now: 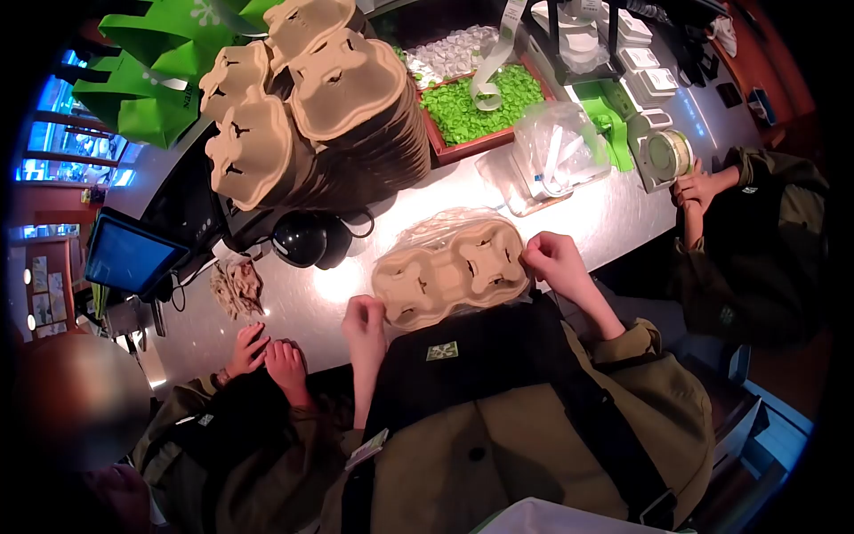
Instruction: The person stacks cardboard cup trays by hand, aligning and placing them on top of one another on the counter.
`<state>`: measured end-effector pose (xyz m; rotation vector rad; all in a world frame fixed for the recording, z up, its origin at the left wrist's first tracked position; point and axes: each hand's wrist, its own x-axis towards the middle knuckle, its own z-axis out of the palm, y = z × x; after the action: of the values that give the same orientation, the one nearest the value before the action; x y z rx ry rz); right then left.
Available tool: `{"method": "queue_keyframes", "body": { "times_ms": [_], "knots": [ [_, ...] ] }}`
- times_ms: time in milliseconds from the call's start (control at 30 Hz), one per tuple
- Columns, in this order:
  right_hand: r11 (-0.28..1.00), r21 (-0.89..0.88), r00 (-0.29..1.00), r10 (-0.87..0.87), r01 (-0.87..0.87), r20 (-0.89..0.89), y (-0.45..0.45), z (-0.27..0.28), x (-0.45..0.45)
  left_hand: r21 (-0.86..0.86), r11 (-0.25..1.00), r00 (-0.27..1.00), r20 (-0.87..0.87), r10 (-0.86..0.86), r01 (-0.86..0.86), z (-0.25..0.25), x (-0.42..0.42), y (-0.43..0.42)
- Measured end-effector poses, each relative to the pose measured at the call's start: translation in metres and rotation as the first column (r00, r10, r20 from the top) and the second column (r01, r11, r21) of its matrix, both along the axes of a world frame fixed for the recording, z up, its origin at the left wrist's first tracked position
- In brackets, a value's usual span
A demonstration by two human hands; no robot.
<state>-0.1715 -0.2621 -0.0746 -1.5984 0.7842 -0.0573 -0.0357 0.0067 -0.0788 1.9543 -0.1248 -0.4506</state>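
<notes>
A brown molded-pulp cup carrier lies on the metal counter close to my body, its cup wells holding no cups. Clear crinkled plastic shows along its far edge, and some more along the near edge. My left hand is closed at the carrier's left end. At the right end, my right hand pinches with thumb and fingers; whether the plastic is also in either grip is hard to see. Tall stacks of similar carriers stand just beyond, at the upper left.
A wooden box holds green and clear small pieces. Nearby are a clear plastic bag, a black rounded device, crumpled brown paper, a tape roll and green bags. Co-workers' hands rest left and right.
</notes>
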Motion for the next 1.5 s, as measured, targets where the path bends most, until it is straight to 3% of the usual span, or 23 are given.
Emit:
{"method": "queue_keyframes", "body": {
  "times_ms": [67,167,200,267,367,400,433,467,500,567,633,733,800,867,967,1000,1067,1100,1167,1233,1300,1400,1500],
  "knots": [
    [0.988,0.154,0.989,-0.037,0.015,0.141,0.003,0.024,-0.003,-0.010,1.000,1.000,0.003,-0.020,0.020,0.022,-0.004,0.001],
    [0.993,0.087,0.916,-0.104,0.076,0.388,0.007,0.019,0.003,-0.107,0.994,0.999,0.022,-0.025,0.027,0.030,-0.007,0.002],
    [0.997,0.076,0.934,-0.039,0.013,0.354,0.004,0.034,0.006,-0.164,0.986,1.000,0.028,0.007,-0.002,0.039,-0.007,0.000],
    [0.995,0.098,0.865,-0.061,0.014,0.499,0.010,0.078,0.018,-0.308,0.948,0.990,0.089,0.111,-0.079,0.078,-0.007,-0.011],
    [0.992,-0.097,0.732,0.008,0.079,0.681,0.017,0.130,0.048,-0.497,0.861,0.857,0.395,0.332,-0.105,0.119,0.021,-0.019],
    [0.989,-0.127,0.664,0.045,0.075,0.746,0.016,0.139,0.064,-0.585,0.810,0.804,0.469,0.365,-0.026,0.137,0.039,-0.029],
    [0.985,-0.158,0.591,0.084,0.075,0.803,0.014,0.148,0.081,-0.608,0.787,0.798,0.420,0.431,-0.104,0.158,0.050,-0.038],
    [0.990,-0.129,0.556,0.074,0.060,0.828,0.013,0.154,0.101,-0.569,0.819,0.749,0.511,0.421,-0.073,0.163,0.075,-0.040],
    [0.994,-0.100,0.519,0.064,0.043,0.853,0.010,0.154,0.122,-0.635,0.768,0.770,0.446,0.456,-0.087,0.168,0.095,-0.048],
    [0.996,-0.092,0.583,0.073,0.003,0.809,0.001,0.141,0.163,-0.574,0.819,0.731,0.550,0.404,-0.021,0.163,0.134,-0.049],
    [0.997,-0.045,0.649,0.071,-0.057,0.758,-0.008,0.123,0.187,-0.403,0.910,0.478,0.782,0.400,-0.101,0.144,0.163,-0.053],
    [0.999,-0.027,0.741,0.005,0.018,0.672,-0.006,0.124,0.190,-0.364,0.930,0.623,0.717,0.312,-0.047,0.124,0.175,-0.054],
    [1.000,-0.002,0.756,-0.021,0.030,0.654,-0.002,0.122,0.184,-0.431,0.902,0.711,0.627,0.319,-0.026,0.115,0.173,-0.050],
    [0.995,-0.098,0.763,0.042,0.029,0.645,-0.003,0.117,0.182,-0.459,0.888,0.770,0.565,0.297,-0.006,0.106,0.172,-0.048],
    [0.987,-0.152,0.778,0.055,0.053,0.625,-0.005,0.116,0.174,-0.392,0.908,0.643,0.659,0.390,-0.148,0.109,0.156,-0.052],
    [0.981,-0.168,0.770,0.036,0.093,0.637,-0.004,0.115,0.169,-0.459,0.870,0.594,0.655,0.467,-0.179,0.109,0.149,-0.055],
    [0.982,-0.164,0.732,0.040,0.099,0.680,-0.007,0.111,0.148,-0.547,0.819,0.607,0.595,0.527,-0.174,0.091,0.134,-0.045],
    [0.984,-0.155,0.782,0.032,0.083,0.623,-0.010,0.101,0.135,-0.564,0.808,0.616,0.578,0.535,-0.172,0.073,0.125,-0.038],
    [0.992,-0.123,0.889,0.025,0.036,0.457,-0.013,0.074,0.096,-0.449,0.878,0.842,0.399,0.362,-0.165,0.044,0.078,-0.031],
    [0.973,-0.232,0.972,0.044,0.011,0.230,-0.011,0.025,0.054,-0.139,0.986,0.923,0.358,0.138,-0.093,0.004,0.033,-0.023],
    [0.975,-0.221,0.999,0.029,-0.035,-0.027,-0.004,-0.024,0.014,-0.026,0.999,0.986,0.164,0.035,-0.031,-0.030,0.002,-0.013],
    [0.974,-0.222,0.999,-0.044,0.049,0.024,0.012,-0.042,-0.007,0.003,0.998,0.992,0.114,0.059,-0.059,-0.040,-0.008,-0.010],
    [0.975,-0.211,0.996,-0.079,0.070,-0.032,0.010,-0.046,-0.006,0.051,0.998,0.979,0.201,0.037,-0.048,-0.035,-0.006,-0.010]
  ]
}}
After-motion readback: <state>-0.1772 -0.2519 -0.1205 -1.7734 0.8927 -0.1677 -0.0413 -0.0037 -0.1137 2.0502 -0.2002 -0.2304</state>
